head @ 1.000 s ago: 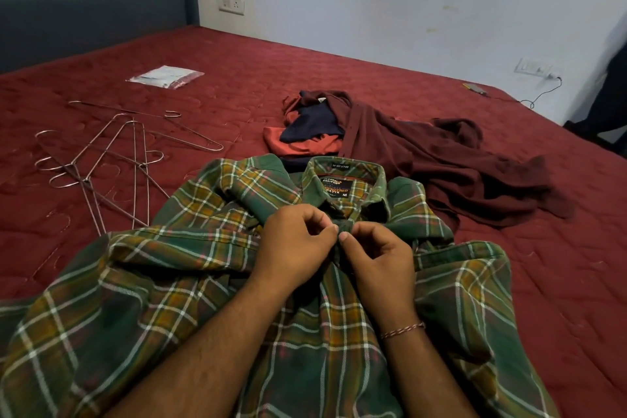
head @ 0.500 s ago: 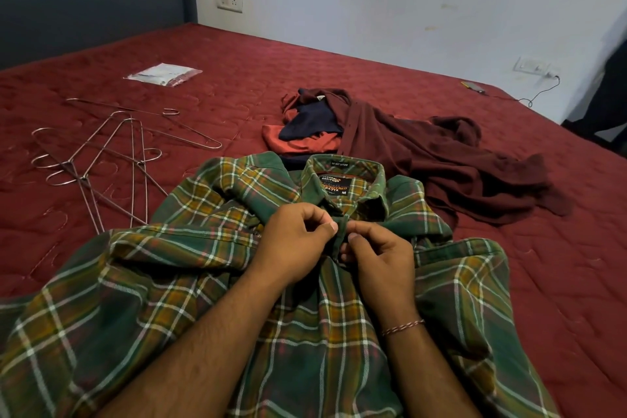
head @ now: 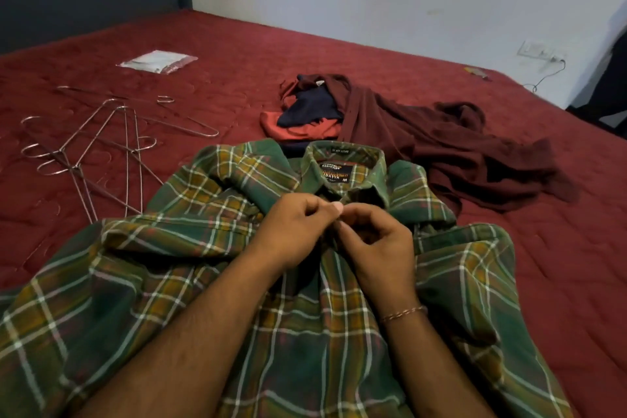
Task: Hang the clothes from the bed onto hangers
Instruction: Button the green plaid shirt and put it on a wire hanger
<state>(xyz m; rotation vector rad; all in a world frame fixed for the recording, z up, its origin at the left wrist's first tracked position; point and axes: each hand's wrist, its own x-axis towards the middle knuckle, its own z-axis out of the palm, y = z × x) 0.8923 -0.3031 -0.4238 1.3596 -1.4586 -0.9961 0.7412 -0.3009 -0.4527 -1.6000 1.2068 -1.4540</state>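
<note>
Green plaid shirt [head: 190, 282] lies front-up on the red bed cover [head: 559, 265], collar away from the person, lower hem cut off by the frame's bottom edge. Left hand [head: 291, 231] and right hand [head: 376, 241] meet just below the collar, fingers curled, each pinching the shirt's front edge; the pinch point itself is hidden behind the fingertips, so whether a button sits there can't be told. Collar label reads "M"; the rest is too blurred. Thin bracelet [head: 403, 312] on the right wrist. Wire hangers [head: 101, 153] lie tangled to the left, near the shirt's sleeve; count unclear. Behind the collar, a heap of maroon, navy and orange clothes [head: 424, 142]. Clear plastic packet [head: 156, 61] farther back, contents unreadable.
</note>
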